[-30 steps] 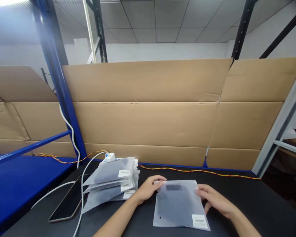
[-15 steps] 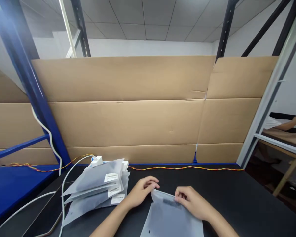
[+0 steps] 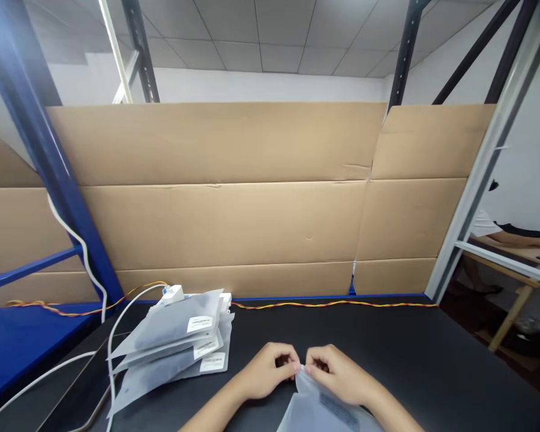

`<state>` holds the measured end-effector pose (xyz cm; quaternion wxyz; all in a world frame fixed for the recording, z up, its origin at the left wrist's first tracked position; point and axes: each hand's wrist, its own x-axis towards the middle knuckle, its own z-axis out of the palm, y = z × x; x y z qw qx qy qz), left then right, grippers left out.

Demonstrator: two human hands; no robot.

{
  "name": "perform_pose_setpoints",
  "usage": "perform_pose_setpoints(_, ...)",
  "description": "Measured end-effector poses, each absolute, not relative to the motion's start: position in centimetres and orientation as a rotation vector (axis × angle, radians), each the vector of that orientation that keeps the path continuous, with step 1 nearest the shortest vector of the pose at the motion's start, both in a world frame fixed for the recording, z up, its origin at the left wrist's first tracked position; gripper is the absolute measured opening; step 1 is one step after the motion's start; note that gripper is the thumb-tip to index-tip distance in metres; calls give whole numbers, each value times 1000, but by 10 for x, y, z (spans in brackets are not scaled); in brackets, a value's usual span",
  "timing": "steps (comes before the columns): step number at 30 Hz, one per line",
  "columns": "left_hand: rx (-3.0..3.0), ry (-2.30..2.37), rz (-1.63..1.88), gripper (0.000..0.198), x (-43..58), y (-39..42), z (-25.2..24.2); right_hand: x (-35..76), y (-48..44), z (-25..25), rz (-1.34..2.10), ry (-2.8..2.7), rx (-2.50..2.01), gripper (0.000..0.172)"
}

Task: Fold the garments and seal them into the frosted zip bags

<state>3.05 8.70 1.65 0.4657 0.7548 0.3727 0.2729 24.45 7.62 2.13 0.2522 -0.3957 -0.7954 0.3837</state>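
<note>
Left hand (image 3: 274, 370) and right hand (image 3: 339, 373) now meet, fingertips pinching one top corner of the frosted bag (image 3: 309, 413), whereas earlier they stood apart; it lies low on the tabletop (image 3: 409, 354), contents unclear; labelled bags (image 3: 180, 319) sit stacked leftward.

Free room over tabletop (image 3: 432, 360) beyond right grip (image 3: 337, 375); leftward obstacles: bag stack (image 3: 175, 337), white cable (image 3: 111, 360), rear clearance unclear.

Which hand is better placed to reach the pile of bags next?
Probably the left hand: it is nearer the pile of bags, with the right hand farther across. Both seem to pinch the edge of the single bag, so the left would need to loosen its grip first.
</note>
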Motion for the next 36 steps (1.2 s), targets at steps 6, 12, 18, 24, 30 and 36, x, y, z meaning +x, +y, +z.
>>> perform_pose_setpoints(6, 1891, 914, 711, 23, 32, 87, 18, 241, 76, 24, 1078, -2109, -1039, 24)
perform_pose_setpoints(12, 1798, 1145, 1000, 30, 0, 114, 23, 263, 81, 32, 1057, -2076, -1072, 27)
perform_pose_setpoints(18, 1740, 1311, 1192, 33, -17, 125, 25, 277, 81, 36, 1472, -1896, -902, 27)
perform_pose_setpoints(24, 1826, 1246, 1199, 30, 5, 111, 13, 262, 77, 35, 1373, -1870, -812, 19)
perform_pose_setpoints(30, 1953, 1209, 1149, 28, 25, 94, 11, 240, 69, 30, 1242, -2142, -882, 23)
perform_pose_setpoints(36, 2078, 1250, 1078, 25, 34, 86, 3, 240, 74, 25, 1137, -2110, -924, 10)
